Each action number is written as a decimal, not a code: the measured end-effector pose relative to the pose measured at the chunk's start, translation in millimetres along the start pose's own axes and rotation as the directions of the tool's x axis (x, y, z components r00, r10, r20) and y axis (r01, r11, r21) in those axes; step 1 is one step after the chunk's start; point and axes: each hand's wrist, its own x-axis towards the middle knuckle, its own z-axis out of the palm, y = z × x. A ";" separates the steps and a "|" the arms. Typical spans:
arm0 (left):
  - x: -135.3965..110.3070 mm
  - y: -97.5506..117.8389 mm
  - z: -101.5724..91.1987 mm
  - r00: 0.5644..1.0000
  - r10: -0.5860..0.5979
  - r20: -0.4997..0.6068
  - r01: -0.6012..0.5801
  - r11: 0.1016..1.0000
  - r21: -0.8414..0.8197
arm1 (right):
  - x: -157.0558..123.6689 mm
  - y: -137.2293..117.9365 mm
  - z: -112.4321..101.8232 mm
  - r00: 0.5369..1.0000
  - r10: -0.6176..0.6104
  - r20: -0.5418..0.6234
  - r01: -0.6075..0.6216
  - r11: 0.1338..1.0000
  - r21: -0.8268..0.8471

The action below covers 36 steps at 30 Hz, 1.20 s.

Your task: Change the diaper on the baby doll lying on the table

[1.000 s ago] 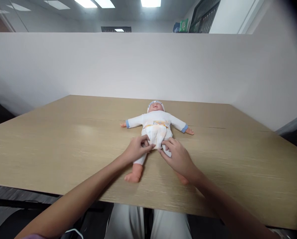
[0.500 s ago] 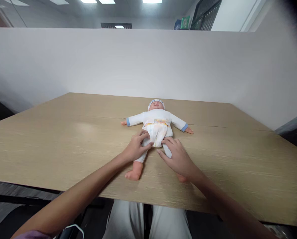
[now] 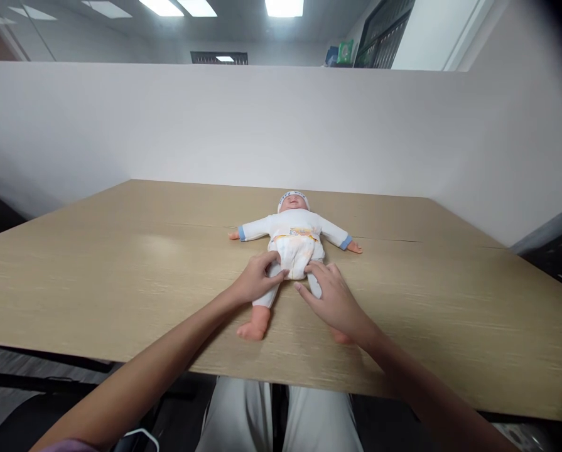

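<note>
A baby doll [image 3: 296,218] lies on its back, head away from me and arms spread. It wears a white outfit with blue cuffs, a lettered headband and a white diaper [image 3: 296,254] with an orange printed waistband. At the diaper's left leg edge is my left hand [image 3: 258,278], thumb and fingers apart, touching the edge and the doll's thigh. My right hand [image 3: 338,296] rests over the other thigh, its fingertips at the opposite leg edge and its thumb spread away. That hand partly hides the doll's right-side leg and foot.
The doll lies on a light wooden table [image 3: 120,270] with a thin seam across it. Behind stands a white partition wall [image 3: 215,125]. My lap in pale trousers [image 3: 243,414] is below the table's front edge.
The camera view has tilted up slightly. Both hands stay at the diaper's leg edges with barely any movement, and the doll keeps its pose.
</note>
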 end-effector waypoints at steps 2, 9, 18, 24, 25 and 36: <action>0.4 -0.1 -0.2 1.000 -0.011 0.002 0.011 1.000 -0.001 | -0.5 -0.1 0.1 1.000 0.014 -0.005 -0.014 1.000 0.006; 0.4 -2.5 1.8 1.000 -0.029 -0.011 0.028 0.999 -0.038 | 0.8 0.4 0.4 1.000 0.026 0.005 -0.026 0.999 0.025; -1.1 -5.4 4.8 0.993 -0.117 -0.017 0.113 0.983 -0.142 | 8.1 9.8 -0.2 0.997 0.072 0.027 -0.074 0.995 0.074; 2.0 -7.3 7.5 0.989 -0.119 -0.091 0.094 0.966 -0.241 | 12.1 10.4 -0.2 0.983 0.180 -0.024 -0.173 0.969 0.178; 2.5 -7.6 8.0 0.987 -0.127 -0.100 0.098 0.962 -0.256 | 12.5 10.6 -0.9 0.979 0.200 -0.041 -0.188 0.963 0.192; -11.1 -5.8 5.1 0.945 -0.318 -0.078 0.269 0.890 -0.367 | 4.7 1.7 -2.7 0.990 0.130 -0.053 -0.126 0.989 0.077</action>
